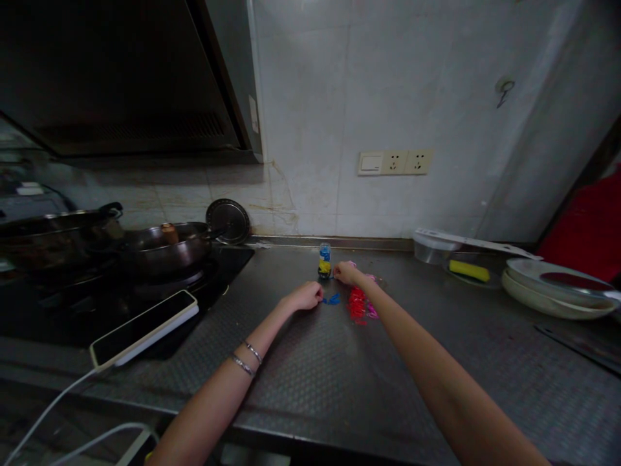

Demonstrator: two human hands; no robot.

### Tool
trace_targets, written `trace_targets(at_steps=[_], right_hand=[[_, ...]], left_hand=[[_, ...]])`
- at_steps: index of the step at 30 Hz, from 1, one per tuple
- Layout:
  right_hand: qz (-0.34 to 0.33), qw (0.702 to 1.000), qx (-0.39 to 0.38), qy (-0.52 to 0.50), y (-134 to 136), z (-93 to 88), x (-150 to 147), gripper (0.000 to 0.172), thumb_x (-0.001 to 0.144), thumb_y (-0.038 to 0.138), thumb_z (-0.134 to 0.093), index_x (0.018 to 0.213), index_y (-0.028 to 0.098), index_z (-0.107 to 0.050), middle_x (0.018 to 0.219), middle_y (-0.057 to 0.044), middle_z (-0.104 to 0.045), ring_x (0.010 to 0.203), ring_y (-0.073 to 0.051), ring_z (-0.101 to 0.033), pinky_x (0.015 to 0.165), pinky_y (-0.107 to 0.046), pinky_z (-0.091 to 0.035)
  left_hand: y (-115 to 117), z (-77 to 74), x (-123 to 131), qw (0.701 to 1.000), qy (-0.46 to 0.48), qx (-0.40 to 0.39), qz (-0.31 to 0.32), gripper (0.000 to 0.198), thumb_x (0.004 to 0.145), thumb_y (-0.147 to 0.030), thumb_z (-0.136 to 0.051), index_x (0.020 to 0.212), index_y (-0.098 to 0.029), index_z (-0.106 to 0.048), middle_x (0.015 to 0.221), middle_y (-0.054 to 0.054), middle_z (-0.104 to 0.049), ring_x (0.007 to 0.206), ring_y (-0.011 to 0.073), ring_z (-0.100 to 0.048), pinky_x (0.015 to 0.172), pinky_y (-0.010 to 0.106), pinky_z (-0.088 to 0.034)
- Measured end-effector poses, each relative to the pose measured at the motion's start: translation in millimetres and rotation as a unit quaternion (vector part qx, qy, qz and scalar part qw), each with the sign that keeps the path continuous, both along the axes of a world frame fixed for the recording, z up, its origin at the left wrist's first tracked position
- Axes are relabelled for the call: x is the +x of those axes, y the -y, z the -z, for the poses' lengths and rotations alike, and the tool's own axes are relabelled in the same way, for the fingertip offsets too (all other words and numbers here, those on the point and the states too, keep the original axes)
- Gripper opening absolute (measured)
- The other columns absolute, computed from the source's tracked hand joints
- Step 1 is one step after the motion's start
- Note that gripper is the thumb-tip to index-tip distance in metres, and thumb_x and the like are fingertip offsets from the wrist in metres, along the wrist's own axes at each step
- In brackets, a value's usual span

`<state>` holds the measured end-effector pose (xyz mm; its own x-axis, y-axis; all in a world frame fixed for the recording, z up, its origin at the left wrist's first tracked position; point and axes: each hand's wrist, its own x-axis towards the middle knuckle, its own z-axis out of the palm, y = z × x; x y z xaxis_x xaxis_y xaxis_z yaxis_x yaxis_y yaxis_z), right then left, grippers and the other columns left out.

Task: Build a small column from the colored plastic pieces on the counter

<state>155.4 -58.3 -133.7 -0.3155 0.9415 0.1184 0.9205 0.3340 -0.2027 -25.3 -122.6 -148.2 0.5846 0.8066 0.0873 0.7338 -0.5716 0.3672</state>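
Note:
A small clear jar stands upright on the metal counter, with blue, yellow and black layers of small pieces inside. My left hand is closed in a pinch just in front of the jar, at the left end of a few thin blue bands lying on the counter. What its fingertips grip is too small to make out. Beside the jar's base on the right, my right hand is also pinched closed, a bit of blue at its fingertips. A heap of red bands lies below my right wrist, with pink bands beside it.
On the left, a phone with a white cable lies partly over the black stove, where pans stand. A round lid leans on the wall. At right are a plastic tub, a yellow sponge and stacked dishes.

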Motion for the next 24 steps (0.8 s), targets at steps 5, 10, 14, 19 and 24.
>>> trace_targets(at_steps=[5,10,14,19,24], right_hand=[[-0.017,1.000,-0.002,0.013,-1,4.8,3,0.018,0.071,0.013,-0.052,0.078,0.013,-0.068,0.084,-0.012,-0.068,0.076,-0.019,-0.061,0.061,-0.021,-0.040],[-0.021,1.000,-0.003,0.013,3,4.4,6,0.020,0.074,0.010,-0.047,0.080,0.009,-0.065,0.083,-0.014,-0.067,0.074,-0.017,-0.060,0.060,-0.020,-0.039],[-0.041,0.999,0.006,0.000,18,-1.7,14,0.020,0.075,0.009,-0.045,0.081,0.009,-0.064,0.083,-0.011,-0.066,0.074,-0.015,-0.058,0.063,-0.019,-0.038],[-0.100,0.991,0.035,-0.082,59,-5.9,19,0.017,0.074,0.008,-0.046,0.079,0.009,-0.063,0.080,-0.010,-0.065,0.071,-0.013,-0.056,0.063,-0.019,-0.038],[-0.133,0.985,0.041,-0.104,86,0.2,14,0.014,0.072,0.009,-0.049,0.073,0.013,-0.063,0.076,-0.008,-0.064,0.069,-0.013,-0.055,0.061,-0.020,-0.038]], left_hand=[[1,-1.0,0,1.000,-0.003,-0.007,-0.001,0.014,0.071,-0.015,-0.050,0.073,-0.015,-0.064,0.074,0.006,-0.064,0.066,0.0146,-0.055,0.061,0.023,-0.039],[5,-6.3,0,0.999,-0.024,-0.019,-0.007,0.016,0.073,-0.017,-0.049,0.078,-0.014,-0.064,0.078,0.006,-0.064,0.067,0.0131,-0.054,0.061,0.021,-0.040],[7,-10.9,-2,0.999,-0.021,-0.025,-0.008,0.017,0.074,-0.017,-0.048,0.081,-0.012,-0.063,0.078,0.004,-0.064,0.067,0.0114,-0.054,0.062,0.019,-0.039],[4,-15.2,-7,0.999,0.004,-0.006,-0.050,0.017,0.074,-0.016,-0.048,0.080,-0.011,-0.063,0.076,0.005,-0.064,0.067,0.0123,-0.054,0.062,0.020,-0.039],[2,-12.5,-3,0.996,0.036,0.014,-0.076,0.020,0.070,-0.012,-0.045,0.079,-0.011,-0.064,0.075,0.006,-0.064,0.066,0.0127,-0.055,0.063,0.021,-0.040]])
